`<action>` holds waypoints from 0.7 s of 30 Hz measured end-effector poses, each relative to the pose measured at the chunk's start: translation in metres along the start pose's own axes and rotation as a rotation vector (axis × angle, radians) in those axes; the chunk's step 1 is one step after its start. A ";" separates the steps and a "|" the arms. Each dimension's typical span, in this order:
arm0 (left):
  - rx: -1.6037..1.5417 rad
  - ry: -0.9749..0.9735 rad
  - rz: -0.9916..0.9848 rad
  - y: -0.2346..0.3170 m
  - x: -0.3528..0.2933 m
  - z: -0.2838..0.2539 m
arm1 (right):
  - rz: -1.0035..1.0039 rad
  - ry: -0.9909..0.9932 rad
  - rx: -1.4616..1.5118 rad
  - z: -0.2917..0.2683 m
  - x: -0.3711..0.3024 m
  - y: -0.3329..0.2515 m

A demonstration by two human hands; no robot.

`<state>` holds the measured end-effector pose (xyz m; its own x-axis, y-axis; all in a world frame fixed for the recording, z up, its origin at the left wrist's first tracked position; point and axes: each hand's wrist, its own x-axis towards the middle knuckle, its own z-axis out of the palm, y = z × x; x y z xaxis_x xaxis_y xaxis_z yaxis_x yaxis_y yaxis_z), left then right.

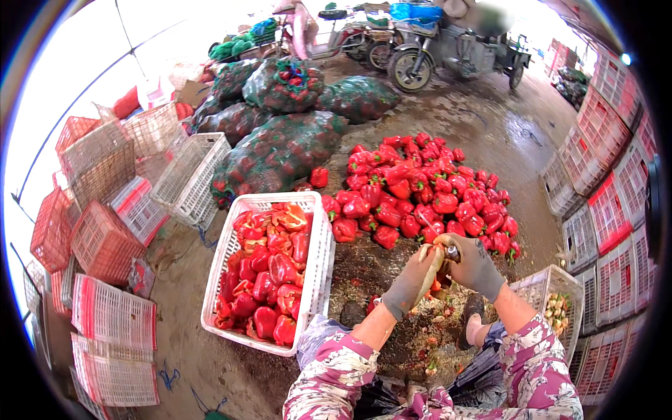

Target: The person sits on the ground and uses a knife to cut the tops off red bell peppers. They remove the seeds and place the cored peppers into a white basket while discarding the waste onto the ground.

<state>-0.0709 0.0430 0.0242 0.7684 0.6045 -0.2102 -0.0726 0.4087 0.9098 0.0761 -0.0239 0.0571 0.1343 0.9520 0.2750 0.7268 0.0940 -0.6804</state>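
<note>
My left hand (414, 281), in a grey work glove with a yellowish palm, is closed round a red bell pepper (437, 283); only a little of its flesh shows between my hands. My gloved right hand (477, 266) is closed beside it on a small tool with a round metal end (453, 252), its shape mostly hidden. Just beyond my hands lies a big heap of whole red bell peppers (427, 185). At my left, a white plastic crate (210, 297) holds cut, opened peppers (269, 276).
A crate of pepper cores (558, 311) stands at my right. Seeds and scraps (420, 343) litter the ground below my hands. Filled green mesh sacks (280, 150) lie beyond the white crate. Stacked crates (605, 182) line the right side; more crates (112, 308) stand left. Three-wheelers (420, 59) are parked behind.
</note>
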 end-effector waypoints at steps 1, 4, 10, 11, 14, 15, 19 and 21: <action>0.071 0.012 0.018 -0.009 0.005 0.003 | 0.043 0.024 0.031 0.000 -0.005 0.007; 0.368 0.026 0.098 -0.030 0.022 0.010 | 0.218 0.072 0.081 -0.004 -0.019 0.016; 0.543 0.062 0.270 -0.065 0.047 0.037 | 0.167 0.324 -0.007 0.008 -0.052 0.058; 0.374 0.106 0.241 -0.065 0.047 0.037 | 0.120 0.374 -0.070 0.016 -0.051 0.058; 0.075 0.128 -0.090 -0.039 0.038 0.062 | 0.262 0.401 0.141 0.000 -0.059 0.042; 0.037 0.107 -0.170 -0.037 0.037 0.063 | 0.300 0.470 0.194 -0.002 -0.063 0.039; -0.182 -0.027 -0.226 -0.032 0.024 0.058 | 0.369 0.563 0.543 -0.031 -0.069 0.045; -0.194 0.004 -0.255 -0.036 0.027 0.036 | 0.389 0.605 0.477 -0.057 -0.086 0.066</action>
<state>-0.0248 0.0204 -0.0010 0.7746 0.4684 -0.4250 0.0021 0.6700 0.7423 0.1504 -0.1162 0.0271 0.7493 0.6356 0.1860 0.2128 0.0350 -0.9765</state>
